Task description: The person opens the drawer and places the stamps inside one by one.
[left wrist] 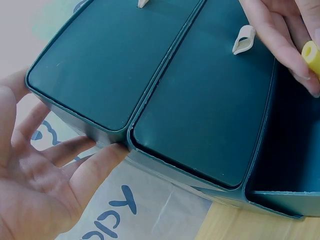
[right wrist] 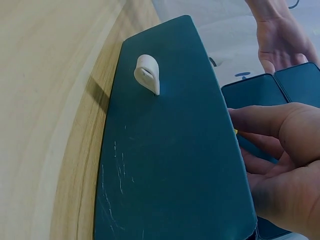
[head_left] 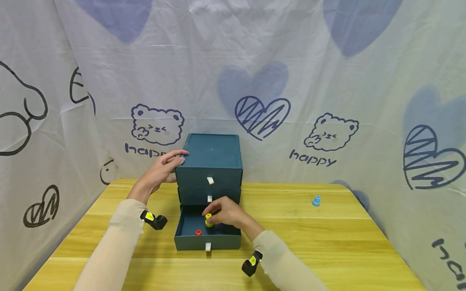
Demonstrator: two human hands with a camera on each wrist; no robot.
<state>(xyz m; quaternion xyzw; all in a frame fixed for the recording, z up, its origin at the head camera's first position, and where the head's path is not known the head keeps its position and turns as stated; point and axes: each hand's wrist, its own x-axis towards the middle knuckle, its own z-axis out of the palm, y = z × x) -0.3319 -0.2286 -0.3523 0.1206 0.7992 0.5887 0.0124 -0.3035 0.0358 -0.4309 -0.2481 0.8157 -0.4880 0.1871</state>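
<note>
A dark teal cabinet of three drawers point(head_left: 209, 178) stands on the table, its bottom drawer point(head_left: 189, 241) pulled out. My left hand point(head_left: 158, 171) rests spread against the cabinet's left side, with fingertips at the top edge; the left wrist view shows its fingers point(left wrist: 97, 162) fairly straight along that side. Over the open drawer, my right hand point(head_left: 227, 212) pinches a small yellow stepped peg point(head_left: 208, 220) between thumb and fingers. A small red ring-like piece point(head_left: 198, 233) lies inside the drawer, left of the peg. In the right wrist view the drawer front point(right wrist: 165, 150) hides most of the peg.
A small light-blue stepped peg point(head_left: 316, 201) stands alone on the wooden table point(head_left: 309, 242), toward the back right. White loop pulls point(head_left: 208, 247) stick out from the drawer fronts. A printed cloth point(head_left: 262, 52) hangs behind and beside the table.
</note>
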